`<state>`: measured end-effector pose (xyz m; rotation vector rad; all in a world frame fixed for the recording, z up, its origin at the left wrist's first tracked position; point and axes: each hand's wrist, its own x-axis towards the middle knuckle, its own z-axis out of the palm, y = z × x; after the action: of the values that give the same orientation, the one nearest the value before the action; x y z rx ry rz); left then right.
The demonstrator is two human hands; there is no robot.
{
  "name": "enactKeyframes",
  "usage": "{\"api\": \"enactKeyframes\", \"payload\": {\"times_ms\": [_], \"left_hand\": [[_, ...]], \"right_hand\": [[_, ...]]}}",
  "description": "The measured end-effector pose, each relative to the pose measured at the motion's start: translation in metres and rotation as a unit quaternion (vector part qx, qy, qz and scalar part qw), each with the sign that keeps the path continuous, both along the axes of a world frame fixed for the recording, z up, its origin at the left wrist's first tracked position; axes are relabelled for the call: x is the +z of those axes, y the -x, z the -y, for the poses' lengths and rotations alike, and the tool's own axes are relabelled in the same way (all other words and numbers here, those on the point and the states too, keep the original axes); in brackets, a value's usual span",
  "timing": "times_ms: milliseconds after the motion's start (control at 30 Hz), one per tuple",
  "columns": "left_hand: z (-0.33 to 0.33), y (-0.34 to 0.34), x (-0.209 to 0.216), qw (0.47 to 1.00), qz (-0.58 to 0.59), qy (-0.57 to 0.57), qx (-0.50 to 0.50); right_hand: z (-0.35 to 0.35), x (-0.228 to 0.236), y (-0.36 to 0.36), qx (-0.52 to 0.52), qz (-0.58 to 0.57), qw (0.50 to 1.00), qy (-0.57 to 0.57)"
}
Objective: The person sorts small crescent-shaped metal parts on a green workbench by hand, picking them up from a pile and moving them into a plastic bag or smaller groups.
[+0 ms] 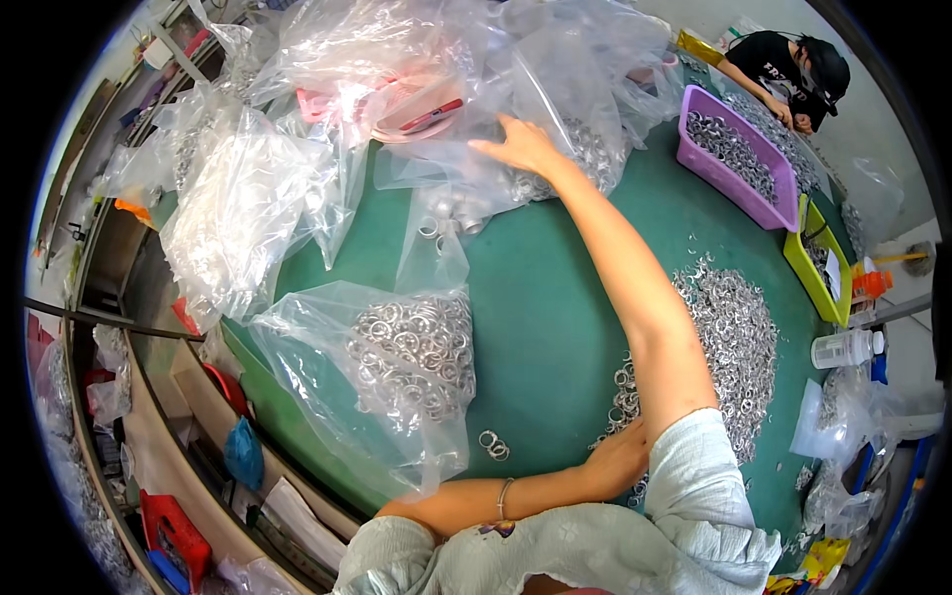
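My right hand (523,149) reaches far across the green table, its fingers spread over clear plastic bags (436,164) with nothing visibly gripped. Close to my body, my left hand (617,461) rests at the near edge of a large heap of small silver metal rings (732,347); its fingers are partly hidden by my right forearm. A clear bag filled with rings (416,347) lies left of centre. Several loose rings (494,446) lie beside that bag. Beyond my right hand is a pink basket (397,104) with a red pen-like tool (432,116) on it.
Bunched clear bags (258,188) cover the far left. A purple basket (736,154) of metal parts and a yellow-green basket (819,263) stand at the right, near a white bottle (846,349). Another person (788,74) works at the far right. Shelves line the left.
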<state>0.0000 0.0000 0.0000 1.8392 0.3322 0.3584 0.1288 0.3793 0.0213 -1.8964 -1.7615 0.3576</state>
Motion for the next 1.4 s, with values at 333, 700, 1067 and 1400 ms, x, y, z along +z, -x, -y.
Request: {"api": "enactKeyframes", "payload": {"times_ms": [333, 700, 1067, 1400], "left_hand": [[0.003, -0.004, -0.003, 1.000, 0.027, -0.003, 0.015], [0.005, -0.005, 0.000, 0.995, 0.067, -0.047, 0.061], [-0.005, -0.004, 0.012, 0.975, 0.169, -0.013, 0.145], [-0.020, -0.007, 0.048, 0.845, 0.427, 0.319, 0.032]], "right_hand": [[0.006, 0.000, 0.006, -0.004, -0.129, 0.982, -0.139], [0.000, 0.017, -0.028, -0.112, -0.197, 0.931, -0.288], [0.168, 0.175, -0.042, 0.023, -0.614, 0.775, -0.147], [0.370, 0.151, -0.050, 0.060, -0.896, 0.439, 0.018]]}}
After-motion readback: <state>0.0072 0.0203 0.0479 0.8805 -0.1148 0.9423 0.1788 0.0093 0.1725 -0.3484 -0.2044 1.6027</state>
